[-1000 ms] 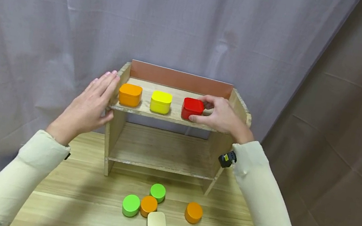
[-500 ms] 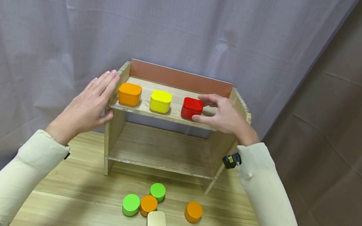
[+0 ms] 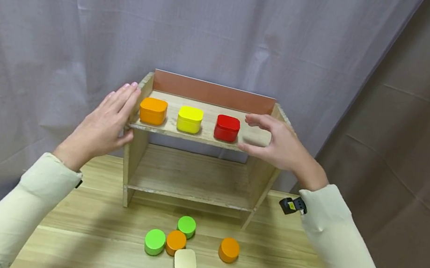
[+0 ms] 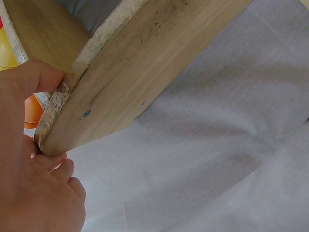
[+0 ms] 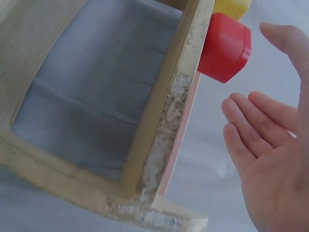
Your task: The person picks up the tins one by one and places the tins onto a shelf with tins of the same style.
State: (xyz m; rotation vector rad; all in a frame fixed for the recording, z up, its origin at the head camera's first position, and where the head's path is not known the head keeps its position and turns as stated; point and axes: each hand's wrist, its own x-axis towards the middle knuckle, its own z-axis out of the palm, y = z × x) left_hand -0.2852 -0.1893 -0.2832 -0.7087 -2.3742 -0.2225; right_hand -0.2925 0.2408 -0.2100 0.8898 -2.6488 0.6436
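Note:
My left hand [image 3: 103, 122] is at the left side of the small wooden shelf [image 3: 191, 175]; in the left wrist view its thumb and fingers hold the front edge of the side panel [image 4: 111, 92]. My right hand [image 3: 281, 145] holds nothing, its thumb and fingers spread apart just right of the red rounded-square box [image 3: 227, 128]. A gap shows between that hand and the red box in the right wrist view too. On the top board, in a row left of the red box, stand a yellow box [image 3: 189, 120] and an orange box [image 3: 153, 111].
On the wooden table [image 3: 72, 219] before the shelf lie two green round boxes [image 3: 154, 242], an orange round box [image 3: 176, 242] and a gold square box [image 3: 184, 263]. Another orange round box [image 3: 229, 250] lies to their right. A grey curtain [image 3: 217, 20] hangs behind.
My right hand has let go of the red box and drawn back to the right, its fingers spreading. The red box stays on the top board. My left hand has kept its place.

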